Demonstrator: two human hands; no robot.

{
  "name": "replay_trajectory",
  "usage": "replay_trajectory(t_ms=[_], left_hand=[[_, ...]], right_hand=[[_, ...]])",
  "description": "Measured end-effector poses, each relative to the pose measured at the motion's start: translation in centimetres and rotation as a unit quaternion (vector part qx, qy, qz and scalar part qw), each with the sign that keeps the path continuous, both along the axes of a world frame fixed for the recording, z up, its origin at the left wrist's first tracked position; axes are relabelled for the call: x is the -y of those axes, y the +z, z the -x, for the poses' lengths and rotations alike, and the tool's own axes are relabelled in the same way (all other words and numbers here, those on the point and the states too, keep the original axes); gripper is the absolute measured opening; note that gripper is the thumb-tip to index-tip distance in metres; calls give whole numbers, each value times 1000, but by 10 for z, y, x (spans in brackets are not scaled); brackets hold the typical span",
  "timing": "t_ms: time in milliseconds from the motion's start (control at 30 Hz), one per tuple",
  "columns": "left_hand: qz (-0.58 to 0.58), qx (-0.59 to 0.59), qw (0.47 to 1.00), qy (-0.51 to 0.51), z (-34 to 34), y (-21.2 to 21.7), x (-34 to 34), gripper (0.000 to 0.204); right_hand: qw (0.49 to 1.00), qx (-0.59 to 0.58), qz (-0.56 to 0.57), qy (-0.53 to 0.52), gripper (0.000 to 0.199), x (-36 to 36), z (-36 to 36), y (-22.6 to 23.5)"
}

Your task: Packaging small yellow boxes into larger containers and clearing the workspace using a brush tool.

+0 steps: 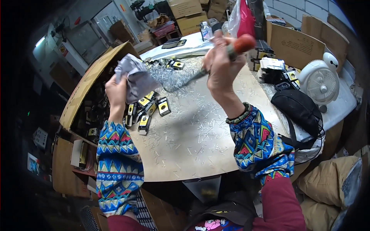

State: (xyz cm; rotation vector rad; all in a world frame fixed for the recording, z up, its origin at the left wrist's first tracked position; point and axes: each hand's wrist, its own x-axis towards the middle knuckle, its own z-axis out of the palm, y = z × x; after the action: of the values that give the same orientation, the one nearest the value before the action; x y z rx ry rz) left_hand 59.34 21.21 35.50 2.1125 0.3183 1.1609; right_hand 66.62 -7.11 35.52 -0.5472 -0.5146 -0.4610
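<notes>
The person's left hand (116, 92), left of centre in the upper half of the frame, gripped a crumpled greyish cloth or paper (135, 79); which of the two could not be told. The right hand (221, 67), at upper centre right, was closed around a red-ended tool (243, 43), blurred, its dark shaft slanting toward the lower left. Between the hands, a tangled heap of thin metal pins (173, 78) lay on the worktop (185, 165), with loose ones scattered across the middle of the frame. Small black-and-yellow boxes (163, 106) lay below the left hand, beside a large open carton (71, 100) at the left. A white fan (323, 87) and a black bag (298, 106) occupied the right side.
</notes>
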Motion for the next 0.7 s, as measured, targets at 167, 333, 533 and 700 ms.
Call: replay_trajectory(t_ms=[167,333,533,700], left_hand=[[-68,19,997,10,4,-12,-22,26],[-152,48,986,37,5,-3,-3,25],[-313,-21,946,82,6,-3,-3,25],[-349,-24,933,89,-4,-2,0,21]], right_hand=[[999,14,-37,19,21,8,0,20],[996,70,49,-38,18,0,-1,13],[895,423,-115,-87,16,-7,-17,48],[991,101,33,-82,15,13,5,29]])
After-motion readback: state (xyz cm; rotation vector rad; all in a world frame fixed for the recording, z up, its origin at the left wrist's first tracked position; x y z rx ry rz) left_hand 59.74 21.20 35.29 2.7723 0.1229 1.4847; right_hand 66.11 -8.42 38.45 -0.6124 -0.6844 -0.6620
